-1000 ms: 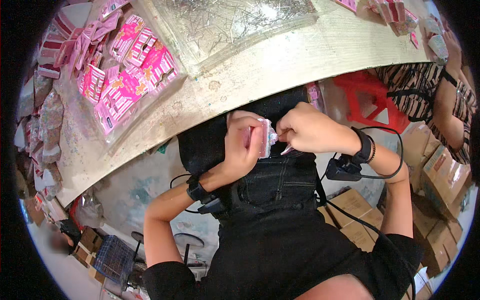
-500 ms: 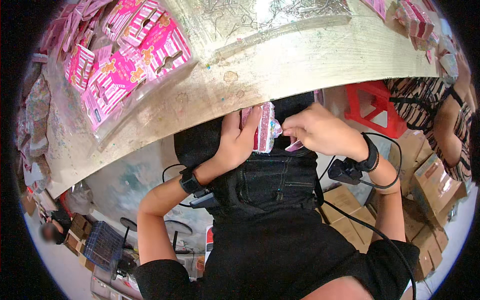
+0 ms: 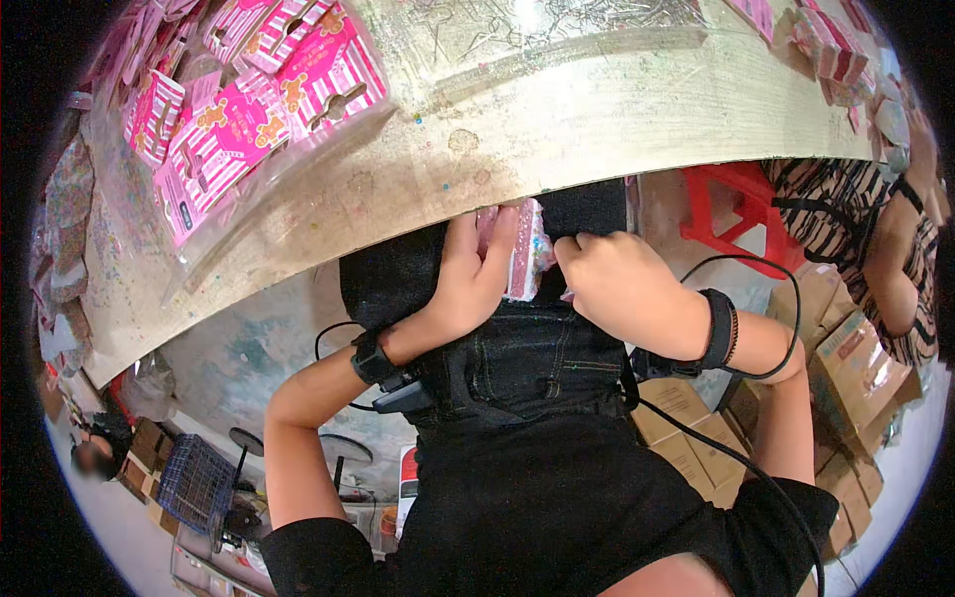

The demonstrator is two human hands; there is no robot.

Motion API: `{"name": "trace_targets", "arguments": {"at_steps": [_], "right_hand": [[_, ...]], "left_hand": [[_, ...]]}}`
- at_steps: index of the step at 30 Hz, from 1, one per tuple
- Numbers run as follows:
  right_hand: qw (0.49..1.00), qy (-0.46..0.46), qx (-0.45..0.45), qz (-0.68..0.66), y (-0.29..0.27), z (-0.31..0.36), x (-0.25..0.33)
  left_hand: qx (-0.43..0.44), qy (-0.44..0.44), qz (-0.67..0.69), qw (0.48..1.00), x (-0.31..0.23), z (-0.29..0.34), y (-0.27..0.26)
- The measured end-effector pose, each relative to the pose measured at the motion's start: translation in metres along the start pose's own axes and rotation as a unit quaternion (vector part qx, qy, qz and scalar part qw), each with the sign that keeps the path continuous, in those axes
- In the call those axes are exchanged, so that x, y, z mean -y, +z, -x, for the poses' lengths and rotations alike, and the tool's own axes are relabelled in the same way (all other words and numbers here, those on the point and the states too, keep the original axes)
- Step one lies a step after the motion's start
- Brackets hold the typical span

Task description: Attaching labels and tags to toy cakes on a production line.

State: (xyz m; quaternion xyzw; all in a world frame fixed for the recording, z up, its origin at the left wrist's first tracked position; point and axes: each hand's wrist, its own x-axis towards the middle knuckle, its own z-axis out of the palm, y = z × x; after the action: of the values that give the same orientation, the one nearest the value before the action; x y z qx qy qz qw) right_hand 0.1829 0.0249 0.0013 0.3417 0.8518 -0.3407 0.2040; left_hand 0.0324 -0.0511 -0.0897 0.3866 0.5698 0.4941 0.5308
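Note:
Over my lap, at the table's front edge, my left hand (image 3: 466,274) is closed around a decorative cake slice (image 3: 524,261). The slice has pink and white glittery layers and small coloured beads on its right side. My right hand (image 3: 632,291) is close beside that beaded side, back of the hand up, fingers curled in. A sliver of a flat pink piece (image 3: 567,296) shows under its fingers; the rest is hidden beneath the hand. Whether the right fingertips touch the slice cannot be made out.
Pink striped header cards (image 3: 234,139) lie on a clear plastic bag on the table (image 3: 597,119). Metal hooks (image 3: 468,30) are heaped at the far side, more cake slices (image 3: 831,50) at far right. A red stool (image 3: 731,214), cardboard boxes (image 3: 856,368) and another person's arm (image 3: 888,264) are at right.
My right hand has turned over more and come lower beside the slice, covering most of the flat pink piece that showed before. The left hand keeps its hold on the slice.

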Motion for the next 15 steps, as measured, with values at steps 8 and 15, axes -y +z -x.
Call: {"name": "trace_targets", "arguments": {"at_steps": [8,15], "right_hand": [[0.991,-0.088,0.028,-0.099,-0.016,-0.012,-0.02],[0.887,-0.047,0.218,-0.405,-0.02,-0.002,-0.043]], "left_hand": [[0.059,0.303,-0.158,0.938,-0.01,-0.001,-0.003],[0.074,0.326,-0.104,0.937,-0.004,-0.004,-0.007]]}}
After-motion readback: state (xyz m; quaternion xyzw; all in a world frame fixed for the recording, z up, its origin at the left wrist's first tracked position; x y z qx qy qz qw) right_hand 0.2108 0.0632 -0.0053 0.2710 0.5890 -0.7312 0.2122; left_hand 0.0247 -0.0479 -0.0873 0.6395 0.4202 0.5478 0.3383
